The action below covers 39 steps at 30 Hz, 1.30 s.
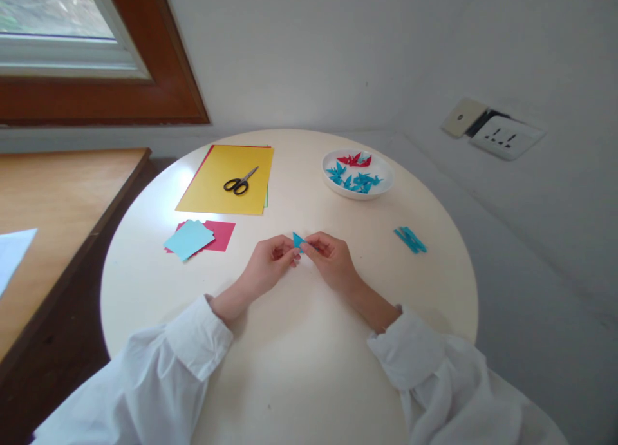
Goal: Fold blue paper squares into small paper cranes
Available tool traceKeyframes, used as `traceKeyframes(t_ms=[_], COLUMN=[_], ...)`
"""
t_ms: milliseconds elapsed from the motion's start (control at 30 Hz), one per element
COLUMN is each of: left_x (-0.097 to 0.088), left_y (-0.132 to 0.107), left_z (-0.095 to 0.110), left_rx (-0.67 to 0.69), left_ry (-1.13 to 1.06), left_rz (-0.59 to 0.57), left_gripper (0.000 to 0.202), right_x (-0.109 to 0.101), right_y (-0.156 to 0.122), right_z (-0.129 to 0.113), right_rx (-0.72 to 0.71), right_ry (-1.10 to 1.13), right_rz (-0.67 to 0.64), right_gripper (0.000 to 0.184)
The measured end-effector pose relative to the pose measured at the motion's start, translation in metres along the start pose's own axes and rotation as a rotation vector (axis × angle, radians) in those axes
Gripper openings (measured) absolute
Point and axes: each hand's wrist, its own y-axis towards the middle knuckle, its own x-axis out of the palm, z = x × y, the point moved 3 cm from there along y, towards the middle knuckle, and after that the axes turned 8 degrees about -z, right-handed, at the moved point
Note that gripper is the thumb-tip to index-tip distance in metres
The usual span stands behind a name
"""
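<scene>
A small folded piece of blue paper (pixel 297 239) is pinched between my two hands above the middle of the round white table (pixel 299 368). One pointed triangular part of it sticks up; the rest is hidden by my fingers. My left hand (pixel 271 259) grips its left side with thumb and fingertips. From the right, my right hand (pixel 333 259) presses it between thumb and forefinger. Left of my hands lies a small pile of light blue paper squares (pixel 189 239), with pink paper squares (pixel 223 236) partly under it.
Black-handled scissors (pixel 240 182) rest on yellow sheets (pixel 207 190) at the back left. A white dish (pixel 360 195) at the back right holds several blue and red folded paper pieces. Blue folded strips (pixel 411 239) lie to the right. A wall socket (pixel 505 137) is beyond the table.
</scene>
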Motion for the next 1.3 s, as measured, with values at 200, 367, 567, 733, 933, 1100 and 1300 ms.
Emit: traceKeyframes(t_ms=[200, 367, 567, 733, 933, 1100, 1300], left_x=[-0.001, -0.002, -0.005, -0.007, -0.008, -0.007, -0.007], left_y=[-0.002, -0.002, -0.003, -0.003, -0.006, -0.007, -0.006], left_z=[0.003, 0.005, 0.01, 0.011, 0.014, 0.017, 0.017], left_rx=[0.021, 0.006, -0.033, -0.034, -0.024, -0.018, -0.012], left_ry=[0.017, -0.046, -0.088, -0.064, -0.025, -0.027, -0.008], left_rz=[0.003, 0.041, 0.119, 0.091, 0.104, 0.101, 0.114], left_gripper=[0.014, 0.014, 0.019, 0.023, 0.023, 0.026, 0.026], right_x=[-0.001, -0.001, -0.001, -0.001, -0.001, -0.002, -0.004], right_y=[0.0, 0.0, -0.002, -0.003, -0.003, -0.002, -0.001], right_z=[-0.001, -0.002, -0.006, -0.01, -0.009, -0.007, -0.007], right_rx=[0.04, 0.058, 0.065, 0.053, 0.065, 0.074, 0.053], right_ry=[-0.009, -0.005, -0.031, -0.043, -0.009, 0.003, -0.004], right_rz=[-0.001, 0.003, -0.012, 0.009, -0.026, -0.009, 0.032], right_gripper=[0.012, 0.012, 0.013, 0.016, 0.013, 0.013, 0.011])
